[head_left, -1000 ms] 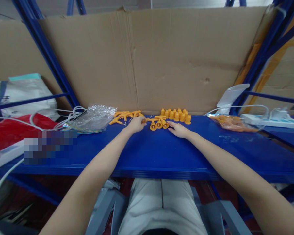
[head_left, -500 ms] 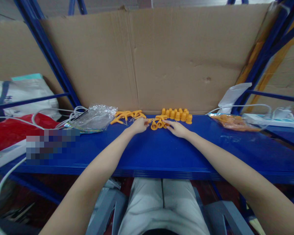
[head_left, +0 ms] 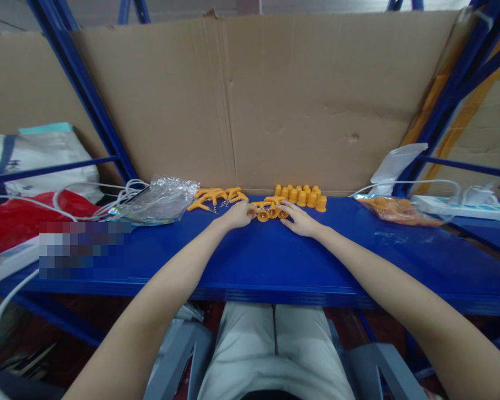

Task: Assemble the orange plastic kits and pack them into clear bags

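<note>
On the blue shelf, three yellow bell-shaped cups [head_left: 272, 213] lie side by side with their open ends toward me, metal tips showing inside. Yellow T-shaped handles [head_left: 274, 199] stick out behind them. My left hand [head_left: 239, 215] is at the left end of this row, its fingers closed on a yellow corkscrew, though the grip is partly hidden. At the right end, my right hand [head_left: 299, 219] has its thumb and fingers around the rightmost cup. Several loose yellow corkscrews [head_left: 211, 195] with metal spirals lie beyond my left hand. Several more yellow cups [head_left: 302, 198] stand upright in rows behind my right hand.
A clear plastic bag [head_left: 162, 200] lies left of the corkscrews, near white cables [head_left: 127, 191]. At the right are a bag of orange parts [head_left: 394, 209] and a white power strip [head_left: 462, 205]. A cardboard wall [head_left: 300, 100] closes the back, between blue posts.
My left fingers have shifted slightly right and down against the row's left end. The right hand stays by the rightmost cup, its fingers slightly raised. The cups have barely moved.
</note>
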### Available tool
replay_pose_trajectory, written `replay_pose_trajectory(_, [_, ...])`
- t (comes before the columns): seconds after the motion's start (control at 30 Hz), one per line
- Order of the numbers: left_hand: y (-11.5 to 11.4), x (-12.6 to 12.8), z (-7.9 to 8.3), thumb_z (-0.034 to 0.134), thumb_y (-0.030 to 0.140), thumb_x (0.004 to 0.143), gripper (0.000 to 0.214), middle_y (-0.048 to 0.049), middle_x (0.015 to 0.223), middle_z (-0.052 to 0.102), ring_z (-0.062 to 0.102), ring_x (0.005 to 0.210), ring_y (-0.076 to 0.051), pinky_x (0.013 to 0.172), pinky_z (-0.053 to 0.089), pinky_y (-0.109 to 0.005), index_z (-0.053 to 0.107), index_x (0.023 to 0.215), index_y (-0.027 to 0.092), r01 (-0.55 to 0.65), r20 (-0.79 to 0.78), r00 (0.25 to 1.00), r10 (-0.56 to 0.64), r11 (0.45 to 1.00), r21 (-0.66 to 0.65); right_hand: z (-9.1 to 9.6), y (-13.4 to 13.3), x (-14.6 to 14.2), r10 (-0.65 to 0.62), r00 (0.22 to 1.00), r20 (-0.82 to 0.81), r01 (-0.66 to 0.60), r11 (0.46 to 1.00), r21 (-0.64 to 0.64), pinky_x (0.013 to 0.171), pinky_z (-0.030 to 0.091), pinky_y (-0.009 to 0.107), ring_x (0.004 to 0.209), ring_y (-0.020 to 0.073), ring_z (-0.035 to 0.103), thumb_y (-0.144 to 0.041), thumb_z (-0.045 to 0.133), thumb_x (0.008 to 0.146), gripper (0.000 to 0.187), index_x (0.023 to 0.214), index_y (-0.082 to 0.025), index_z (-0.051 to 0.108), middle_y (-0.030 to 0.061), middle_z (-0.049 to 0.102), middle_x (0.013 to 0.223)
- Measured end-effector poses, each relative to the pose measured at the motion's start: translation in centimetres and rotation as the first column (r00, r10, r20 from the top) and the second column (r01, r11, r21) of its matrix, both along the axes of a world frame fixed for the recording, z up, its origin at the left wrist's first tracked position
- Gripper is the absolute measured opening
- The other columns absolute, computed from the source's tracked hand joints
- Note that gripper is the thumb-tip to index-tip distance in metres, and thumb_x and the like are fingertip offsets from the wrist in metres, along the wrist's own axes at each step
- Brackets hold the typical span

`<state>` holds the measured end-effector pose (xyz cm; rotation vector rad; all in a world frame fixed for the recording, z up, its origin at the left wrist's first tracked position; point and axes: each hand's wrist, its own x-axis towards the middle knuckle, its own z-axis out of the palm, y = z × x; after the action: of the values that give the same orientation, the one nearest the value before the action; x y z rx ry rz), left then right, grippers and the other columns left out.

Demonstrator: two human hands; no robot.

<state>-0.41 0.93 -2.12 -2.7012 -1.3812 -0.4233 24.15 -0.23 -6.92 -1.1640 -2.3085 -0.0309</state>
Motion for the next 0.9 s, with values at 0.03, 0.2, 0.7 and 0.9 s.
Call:
replay_pose_trajectory(0.03, [0.0, 0.0, 0.0, 0.052, 0.021, 0.084, 0.024, -0.0085, 0.088, 0.071, 0.064, 0.091, -0.023, 0.084, 0.048, -0.03, 0.074, 0.093, 0.016, 0.003, 0.01, 1.0, -0.003, 1.0, -0.005, 0.0, 0.0, -0.1, 0.003, 1.0, 0.005, -0.003, 1.0, -0.001, 0.11, 0.037, 0.054, 0.137, 0.0296, 0.041, -0.027, 0.052, 0.09, 0.05, 0.14, -0.024, 0.048, 0.0118, 0.041, 0.151])
replay_pose_trajectory(0.2, [-0.1, 0.0, 0.0, 0.054, 0.021, 0.084, 0.024, -0.0087, 0.092, 0.072, 0.064, 0.095, -0.023, 0.086, 0.048, -0.031, 0.074, 0.098, 0.016, -0.013, 0.027, 1.0, 0.013, 1.0, -0.005, 0.2, 0.0, -0.2, 0.044, 0.999, 0.004, -0.044, 0.999, -0.026, 0.111, 0.035, 0.052, 0.138, 0.03, 0.041, -0.024, 0.052, 0.09, 0.05, 0.139, -0.018, 0.05, 0.0159, 0.045, 0.147])
replay_pose_trajectory(0.7, [-0.3, 0.1, 0.3, 0.054, 0.021, 0.084, 0.024, -0.0084, 0.084, 0.071, 0.064, 0.085, -0.021, 0.082, 0.048, -0.028, 0.074, 0.096, 0.014, -0.025, 0.002, 1.0, 0.025, 1.0, -0.018, -0.5, 1.6, -0.1, 0.188, 0.971, -0.15, -0.185, 0.982, 0.035, 0.112, 0.037, 0.05, 0.132, 0.0239, 0.049, -0.012, 0.044, 0.088, 0.043, 0.127, -0.021, 0.06, 0.0107, 0.057, 0.136])
replay_pose_trajectory(0.9, [-0.3, -0.1, 0.5, 0.053, 0.021, 0.084, 0.024, -0.0098, 0.086, 0.072, 0.066, 0.084, -0.022, 0.082, 0.048, -0.03, 0.074, 0.093, 0.012, -0.08, -0.025, 0.997, 0.079, 0.996, -0.03, -0.8, 2.3, -0.4, 0.157, 0.974, -0.162, -0.163, 0.986, -0.025, 0.114, 0.033, 0.049, 0.137, 0.0224, 0.042, -0.009, 0.039, 0.088, 0.049, 0.131, -0.022, 0.058, 0.008, 0.053, 0.143])
